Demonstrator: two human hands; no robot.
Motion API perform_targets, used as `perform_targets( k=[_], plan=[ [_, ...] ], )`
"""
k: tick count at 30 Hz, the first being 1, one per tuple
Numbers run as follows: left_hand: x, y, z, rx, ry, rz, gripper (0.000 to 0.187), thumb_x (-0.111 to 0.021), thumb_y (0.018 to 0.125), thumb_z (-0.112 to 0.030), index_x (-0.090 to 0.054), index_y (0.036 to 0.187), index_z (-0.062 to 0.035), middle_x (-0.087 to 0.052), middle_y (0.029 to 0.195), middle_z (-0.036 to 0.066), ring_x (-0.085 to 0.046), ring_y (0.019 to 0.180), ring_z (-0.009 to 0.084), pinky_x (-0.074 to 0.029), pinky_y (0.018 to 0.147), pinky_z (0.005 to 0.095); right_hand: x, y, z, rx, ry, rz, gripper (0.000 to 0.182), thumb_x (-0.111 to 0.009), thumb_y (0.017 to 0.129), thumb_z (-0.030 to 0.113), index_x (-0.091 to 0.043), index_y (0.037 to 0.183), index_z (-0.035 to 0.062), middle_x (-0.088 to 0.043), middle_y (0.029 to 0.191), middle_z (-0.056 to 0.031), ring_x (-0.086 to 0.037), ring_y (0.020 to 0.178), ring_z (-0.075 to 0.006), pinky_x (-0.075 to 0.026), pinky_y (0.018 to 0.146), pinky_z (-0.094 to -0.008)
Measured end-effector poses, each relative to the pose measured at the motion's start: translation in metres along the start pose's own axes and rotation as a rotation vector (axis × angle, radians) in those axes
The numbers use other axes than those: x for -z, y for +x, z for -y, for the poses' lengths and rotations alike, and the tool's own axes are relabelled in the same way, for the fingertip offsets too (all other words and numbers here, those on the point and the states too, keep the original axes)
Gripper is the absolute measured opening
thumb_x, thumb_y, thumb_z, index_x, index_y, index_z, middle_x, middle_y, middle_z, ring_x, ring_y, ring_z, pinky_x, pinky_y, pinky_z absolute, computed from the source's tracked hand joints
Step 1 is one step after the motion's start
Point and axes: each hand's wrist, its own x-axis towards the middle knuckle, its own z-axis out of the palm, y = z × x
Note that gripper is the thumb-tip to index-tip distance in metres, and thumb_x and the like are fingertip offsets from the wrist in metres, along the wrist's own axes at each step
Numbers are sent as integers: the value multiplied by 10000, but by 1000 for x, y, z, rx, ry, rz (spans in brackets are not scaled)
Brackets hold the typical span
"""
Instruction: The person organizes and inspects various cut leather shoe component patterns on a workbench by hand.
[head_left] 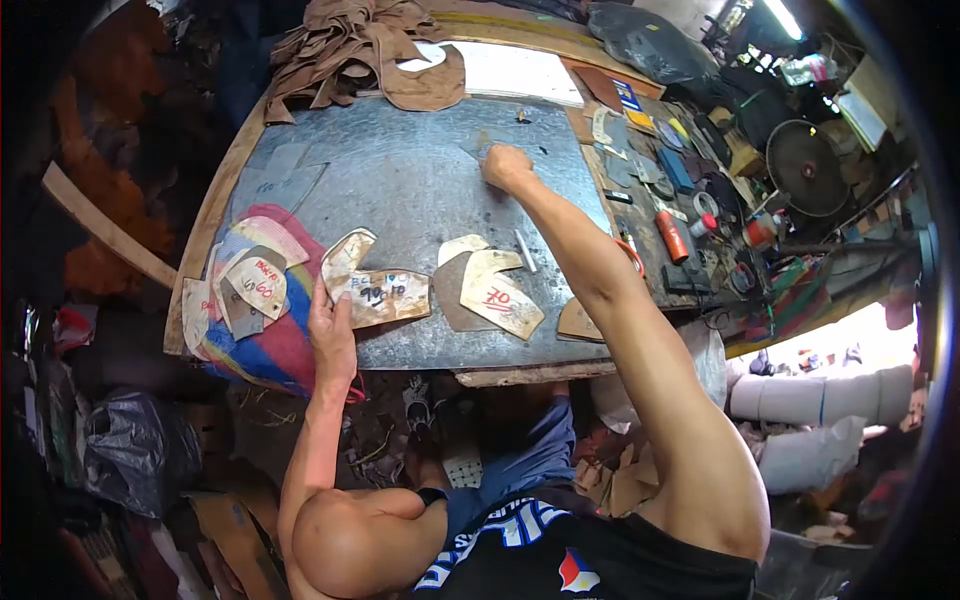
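Note:
My left hand (333, 325) is closed on the edge of a stained cardboard pattern piece (392, 297) with handwritten numbers, near the table's front edge. My right hand (507, 166) reaches across the metal-topped table (400, 190) in a closed fist. Beside its knuckles lies a thin greyish scrap (477, 145); whether the fingers grip it is hidden. Between my arms rests another pattern piece (497, 298) marked 70, overlapping a grey-brown one (456, 290). A white pen-like stick (525, 250) lies alongside. Further pattern pieces (262, 285), one marked 60, sit left of my left hand on a colourful cloth (300, 330).
Brown leather pieces (335, 50) are heaped at the back left, next to white sheets (515, 72). Along the right side are a red bottle (671, 236), assorted tools and a round fan (805, 168). An orange ring (630, 257) sits close to my right forearm.

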Motion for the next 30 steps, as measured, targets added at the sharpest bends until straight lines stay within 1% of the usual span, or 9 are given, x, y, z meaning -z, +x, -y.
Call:
perform_targets(
  k=[3,8,12,14,15,17,23,27,30],
  plan=[
    [-1,0,-1,2,-17,-6,481,-426,951,-9,-297,1409,60,-526,1281,123,-533,1108,142,-425,952,270,-3,1,1,15,-26,-40,356,-530,847,181,-638,1150,30,-573,1270,-180,-523,1205,-365,-431,984,-474],
    [-3,-1,0,-2,-5,-30,473,-431,947,-9,-315,1401,57,-532,1275,120,-536,1106,142,-424,953,267,-18,10,-11,443,-299,-226,241,-525,815,122,-685,964,21,-676,992,-202,-677,893,-348,-543,772,-447],
    [-1,-1,-1,-10,14,-17,465,-431,943,-2,-337,1395,50,-533,1279,114,-529,1121,134,-417,958,258,8,19,-30,234,66,-481,234,-495,817,95,-654,956,-6,-676,824,-221,-680,783,-352,-550,628,-436],
    [-4,0,-4,-33,-5,-16,468,-431,943,-1,-333,1397,51,-533,1279,114,-528,1123,135,-416,957,255,31,9,-32,18,688,-338,283,-459,842,85,-622,1046,-25,-684,880,-177,-683,778,-313,-572,625,-412],
    [-5,0,-4,-26,-18,-18,471,-433,942,-3,-330,1399,53,-532,1278,114,-528,1122,138,-415,956,254,36,3,-33,28,684,-343,283,-459,842,85,-622,1046,-25,-684,880,-177,-683,778,-313,-572,625,-412],
    [-6,-1,-3,-24,-34,-34,474,-436,942,-6,-327,1400,55,-532,1276,114,-528,1121,140,-414,955,254,37,-13,-29,236,1321,-136,335,-414,882,76,-562,1161,-35,-665,964,-125,-679,786,-248,-600,633,-365],
    [0,1,1,-27,43,-14,469,-459,938,-25,-348,1385,60,-538,1249,99,-529,1106,140,-412,953,257,52,-83,11,424,1434,82,373,-382,919,80,-490,1263,-15,-557,773,-15,-560,624,-78,-605,689,-345],
    [-3,0,-1,-58,43,-24,463,-461,935,-26,-357,1378,61,-543,1234,95,-527,1100,130,-413,950,256,50,-98,24,491,1449,161,366,-403,913,84,-496,1253,-15,-501,750,6,-521,610,-50,-605,700,-351],
    [-5,4,2,-77,33,-30,437,-465,926,-21,-399,1353,44,-561,1204,88,-536,1087,137,-423,940,265,47,-101,29,591,1404,146,403,-384,878,44,-485,1257,-51,-564,869,-44,-552,653,-78,-612,703,-361]
  ],
)
